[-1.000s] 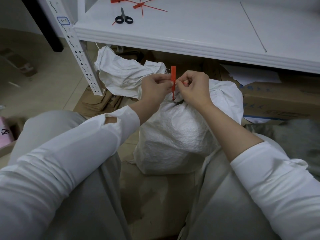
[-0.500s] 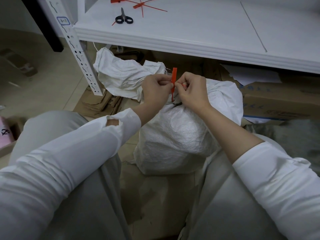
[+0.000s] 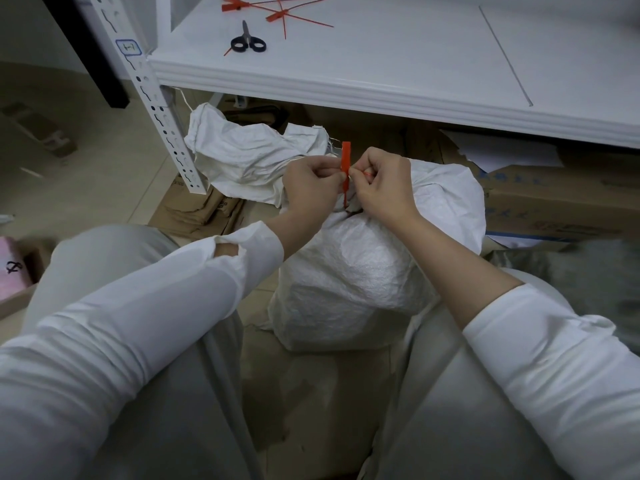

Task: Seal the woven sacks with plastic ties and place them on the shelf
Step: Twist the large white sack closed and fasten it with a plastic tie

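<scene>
Upright between both sets of pinched fingertips, red tie [image 3: 345, 161] at the gathered neck of the sack [image 3: 349, 271], left hand [image 3: 311, 192] and right hand [image 3: 382, 187] gripping it from either side.

Left hand [image 3: 311, 188] and right hand [image 3: 384, 185] meet knuckle to knuckle, each grip pinched closed, forearms converging.

Head camera looks forward and down, close over the sack [image 3: 349, 271].
</scene>
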Demonstrator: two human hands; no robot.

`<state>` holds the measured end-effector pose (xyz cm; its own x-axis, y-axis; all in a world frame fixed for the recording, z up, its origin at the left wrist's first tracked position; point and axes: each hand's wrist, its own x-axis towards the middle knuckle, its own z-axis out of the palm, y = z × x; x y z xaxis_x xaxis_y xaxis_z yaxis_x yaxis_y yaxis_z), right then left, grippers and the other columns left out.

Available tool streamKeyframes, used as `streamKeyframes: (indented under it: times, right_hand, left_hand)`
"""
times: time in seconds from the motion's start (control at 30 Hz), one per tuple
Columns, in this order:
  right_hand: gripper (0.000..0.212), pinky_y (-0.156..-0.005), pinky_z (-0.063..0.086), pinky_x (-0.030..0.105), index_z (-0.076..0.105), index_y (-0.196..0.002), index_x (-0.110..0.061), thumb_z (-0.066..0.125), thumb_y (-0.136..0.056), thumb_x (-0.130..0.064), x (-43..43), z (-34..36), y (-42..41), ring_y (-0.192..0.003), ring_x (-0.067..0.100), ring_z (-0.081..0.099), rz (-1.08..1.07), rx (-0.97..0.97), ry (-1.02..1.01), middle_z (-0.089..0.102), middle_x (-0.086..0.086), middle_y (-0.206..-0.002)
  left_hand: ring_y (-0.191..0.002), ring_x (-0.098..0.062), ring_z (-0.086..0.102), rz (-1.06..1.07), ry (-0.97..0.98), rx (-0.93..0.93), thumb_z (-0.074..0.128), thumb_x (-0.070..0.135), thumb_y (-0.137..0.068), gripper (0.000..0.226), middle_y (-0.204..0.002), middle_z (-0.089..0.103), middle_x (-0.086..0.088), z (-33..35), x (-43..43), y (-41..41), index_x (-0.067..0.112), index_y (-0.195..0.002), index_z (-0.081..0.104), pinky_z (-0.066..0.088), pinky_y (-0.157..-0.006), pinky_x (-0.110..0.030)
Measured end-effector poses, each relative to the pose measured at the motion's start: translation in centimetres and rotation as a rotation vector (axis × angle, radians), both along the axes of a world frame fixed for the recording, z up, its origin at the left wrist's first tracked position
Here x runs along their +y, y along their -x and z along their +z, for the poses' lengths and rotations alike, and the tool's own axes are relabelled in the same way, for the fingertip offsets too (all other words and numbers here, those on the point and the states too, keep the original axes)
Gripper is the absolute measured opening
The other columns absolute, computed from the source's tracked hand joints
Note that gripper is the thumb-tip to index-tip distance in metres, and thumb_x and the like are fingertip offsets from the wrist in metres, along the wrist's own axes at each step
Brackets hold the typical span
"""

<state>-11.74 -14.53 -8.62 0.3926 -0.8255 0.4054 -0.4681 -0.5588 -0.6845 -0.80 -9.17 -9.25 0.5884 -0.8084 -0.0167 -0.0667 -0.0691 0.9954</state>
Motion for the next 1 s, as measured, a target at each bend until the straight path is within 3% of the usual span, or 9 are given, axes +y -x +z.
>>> streamKeyframes:
  times: [0.3, 0.43, 0.57, 0.7, 1.0]
  right_hand:
    - [0.015, -0.055, 0.039, 0.007, 0.060, -0.070, -0.006, 0.065, -0.084, -0.005, -0.2, -0.3, -0.2, -0.052, 0.001, 0.043, -0.004, 0.025, 0.011, 0.044, -0.012, -0.056]
    - [0.015, -0.058, 0.041, 0.011, 0.064, -0.072, -0.007, 0.069, -0.085, -0.013, -0.4, -0.3, -0.3, -0.054, 0.000, 0.048, -0.015, -0.003, -0.012, 0.051, -0.012, -0.059]
    - [0.017, -0.064, 0.050, 0.014, 0.067, -0.085, -0.008, 0.072, -0.085, -0.024, -0.7, 0.1, -0.2, -0.068, 0.003, 0.064, -0.006, -0.039, -0.091, 0.068, -0.002, -0.075]
    - [0.011, -0.066, 0.050, 0.017, 0.064, -0.084, -0.009, 0.070, -0.086, -0.019, -0.8, 0.4, 0.3, -0.073, 0.006, 0.063, -0.013, -0.008, -0.069, 0.065, -0.006, -0.077]
    - [0.012, -0.062, 0.049, 0.016, 0.064, -0.077, -0.010, 0.066, -0.088, -0.013, -0.6, 0.3, 0.2, -0.068, 0.011, 0.062, 0.003, 0.037, -0.071, 0.065, 0.001, -0.073]
  left_hand:
    - [-0.075, -0.017, 0.073, -0.016, -0.002, -0.020, 0.067, -0.003, -0.080, 0.030, -0.076, 0.073, -0.006, 0.2, 0.1, 0.1, 0.026, -0.075, 0.069, 0.061, -0.075, -0.038]
    - [-0.076, -0.018, 0.073, -0.027, -0.002, -0.003, 0.068, -0.001, -0.080, 0.024, -0.076, 0.073, -0.006, 0.3, -0.1, -0.2, 0.023, -0.080, 0.070, 0.061, -0.075, -0.039]
    - [-0.075, -0.016, 0.073, -0.023, 0.009, 0.015, 0.071, 0.002, -0.080, 0.019, -0.074, 0.073, -0.005, 0.8, -0.1, -0.4, 0.021, -0.081, 0.071, 0.061, -0.074, -0.037]
    - [-0.075, -0.013, 0.072, 0.009, 0.006, 0.012, 0.069, -0.001, -0.082, 0.022, -0.075, 0.072, -0.002, 1.1, 0.0, -0.4, 0.021, -0.083, 0.069, 0.061, -0.074, -0.032]
    - [-0.077, -0.012, 0.071, -0.017, 0.007, -0.094, 0.068, 0.000, -0.083, 0.017, -0.078, 0.071, -0.001, 1.1, 0.0, -0.1, 0.013, -0.093, 0.072, 0.060, -0.075, -0.033]
